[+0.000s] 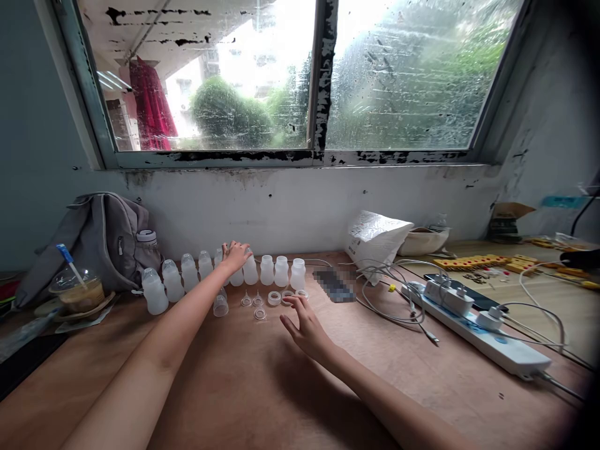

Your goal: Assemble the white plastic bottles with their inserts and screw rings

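Note:
A row of frosted baby bottles (154,292) stands along the back of the table; those on the left wear clear domed caps. My left hand (234,256) reaches over the middle of this row, its fingers bent round the top of a baby bottle (236,276), partly hidden. Three bottles at the right end, such as this bottle (297,274), are uncapped. My right hand (304,325) hovers open over the table beside white collar rings (274,298). Clear nipples (259,314) lie left of it. A loose clear cap (220,305) rests by my left forearm.
At left are a grey backpack (105,231) and a cup of brown drink (79,289). A blurred dark phone-like object (335,286), tangled white cables (389,312), a white bag (375,240) and a long power strip (506,353) occupy the right side. A wall with a window rises behind.

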A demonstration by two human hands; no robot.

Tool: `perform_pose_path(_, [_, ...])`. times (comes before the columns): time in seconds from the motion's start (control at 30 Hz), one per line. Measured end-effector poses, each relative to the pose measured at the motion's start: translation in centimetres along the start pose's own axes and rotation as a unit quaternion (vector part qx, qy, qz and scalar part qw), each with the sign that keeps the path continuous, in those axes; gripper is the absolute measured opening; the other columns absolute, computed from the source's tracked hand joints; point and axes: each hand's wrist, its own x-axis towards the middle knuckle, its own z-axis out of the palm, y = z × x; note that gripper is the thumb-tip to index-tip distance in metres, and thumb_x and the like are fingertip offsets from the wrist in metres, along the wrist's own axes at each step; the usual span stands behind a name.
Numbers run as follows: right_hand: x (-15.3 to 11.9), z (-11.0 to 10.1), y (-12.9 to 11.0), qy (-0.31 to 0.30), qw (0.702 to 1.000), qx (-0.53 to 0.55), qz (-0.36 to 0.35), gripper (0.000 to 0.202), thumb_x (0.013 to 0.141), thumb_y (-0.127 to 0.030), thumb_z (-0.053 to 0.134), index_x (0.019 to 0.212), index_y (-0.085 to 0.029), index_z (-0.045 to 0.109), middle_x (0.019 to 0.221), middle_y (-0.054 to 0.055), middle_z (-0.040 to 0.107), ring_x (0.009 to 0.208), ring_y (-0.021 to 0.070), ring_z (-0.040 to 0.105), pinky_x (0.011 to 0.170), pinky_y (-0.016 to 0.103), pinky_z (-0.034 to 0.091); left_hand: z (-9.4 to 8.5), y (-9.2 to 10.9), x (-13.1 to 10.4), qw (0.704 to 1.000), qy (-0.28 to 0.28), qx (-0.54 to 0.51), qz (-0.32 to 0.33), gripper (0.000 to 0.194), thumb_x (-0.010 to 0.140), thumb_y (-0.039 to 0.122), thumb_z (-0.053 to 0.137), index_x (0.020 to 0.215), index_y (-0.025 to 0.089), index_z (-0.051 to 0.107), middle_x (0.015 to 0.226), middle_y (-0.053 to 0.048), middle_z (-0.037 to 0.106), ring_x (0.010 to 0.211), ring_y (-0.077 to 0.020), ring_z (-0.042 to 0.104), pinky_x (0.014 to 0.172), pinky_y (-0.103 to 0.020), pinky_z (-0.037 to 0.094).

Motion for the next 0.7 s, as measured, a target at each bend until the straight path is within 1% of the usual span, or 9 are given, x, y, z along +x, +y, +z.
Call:
perform_pose_path(0.13, [0.1,0.3,0.7,-0.002,1.0,-0.031,-0.003,0.027,0.081,-0.021,0.046,0.107,-0.018,0.044,0.107,0.01,0.048,0.097,0.0207,0.049,0.083,0.037,0.042,0.4,0.5,0.0,1.0,0.015,0.021,0.013,0.034,0.083,0.035,0.039,0.112,0.022,0.053,0.105,-0.011,0.059,0.106,-0.028,0.042,0.088,-0.046,0.024])
perform_pose_path(0.23, [0.2,0.5,1.7,-0.002,0.996,-0.091,0.008,0.028,0.079,-0.022,0.048,0.107,-0.018,0.046,0.107,0.011,0.049,0.101,0.0226,0.046,0.085,0.038,0.04,0.2,1.3,-0.5,0.998,0.048,0.031,0.015,0.038,0.084,0.036,0.038,0.116,0.018,0.049,0.106,-0.013,0.058,0.104,-0.0289,0.043,0.088,-0.047,0.023])
perform_pose_path(0.33, [0.4,0.7,3.0,-0.022,0.985,-0.167,0.043,0.031,0.078,-0.025,0.049,0.108,-0.018,0.048,0.111,0.012,0.048,0.105,0.025,0.043,0.085,0.039,0.038,-0.4,2.2,-1.9,0.995,0.095,0.037,0.019,0.043,0.086,0.036,0.032,0.122,0.015,0.042,0.116,-0.016,0.051,0.109,-0.0293,0.039,0.09,-0.046,0.02])
perform_pose_path(0.4, [0.6,0.8,3.9,-0.042,0.975,-0.206,0.073,0.034,0.078,-0.027,0.049,0.11,-0.019,0.048,0.115,0.012,0.047,0.107,0.0258,0.041,0.085,0.039,0.036,-0.6,2.6,-3.6,0.992,0.11,0.041,0.035,0.04,0.088,0.034,0.028,0.12,0.015,0.043,0.117,-0.015,0.05,0.109,-0.0279,0.039,0.092,-0.044,0.018])
perform_pose_path(0.47, [0.7,1.0,4.7,-0.055,0.966,-0.234,0.099,0.036,0.078,-0.029,0.048,0.113,-0.021,0.048,0.118,0.012,0.045,0.109,0.0262,0.039,0.086,0.04,0.034,-0.5,2.9,-5.7,0.992,0.099,0.049,0.066,0.036,0.088,0.033,0.028,0.11,0.017,0.051,0.108,-0.013,0.057,0.104,-0.0264,0.044,0.092,-0.043,0.018])
perform_pose_path(0.53, [0.9,1.1,5.3,-0.062,0.958,-0.254,0.117,0.039,0.078,-0.03,0.047,0.116,-0.023,0.046,0.121,0.011,0.043,0.11,0.0264,0.038,0.087,0.04,0.032,0.1,2.9,-7.9,0.991,0.073,0.059,0.097,0.033,0.087,0.035,0.032,0.096,0.017,0.058,0.093,-0.011,0.062,0.095,-0.0255,0.049,0.09,-0.042,0.021])
perform_pose_path(0.63, [1.1,1.3,6.0,-0.062,0.951,-0.267,0.141,0.042,0.079,-0.032,0.046,0.12,-0.024,0.044,0.124,0.012,0.04,0.113,0.0265,0.036,0.09,0.041,0.029,1.5,2.5,-10.5,0.99,0.037,0.073,0.116,0.028,0.083,0.036,0.042,0.08,0.015,0.06,0.077,-0.012,0.064,0.085,-0.0261,0.052,0.084,-0.042,0.025])
perform_pose_path(0.7, [1.2,1.3,6.4,-0.058,0.95,-0.264,0.158,0.043,0.079,-0.033,0.046,0.12,-0.022,0.043,0.125,0.012,0.04,0.113,0.0268,0.036,0.091,0.041,0.028,2.3,2.2,-11.5,0.99,0.022,0.078,0.113,0.023,0.082,0.032,0.046,0.078,0.014,0.059,0.072,-0.011,0.064,0.082,-0.026,0.053,0.082,-0.042,0.026])
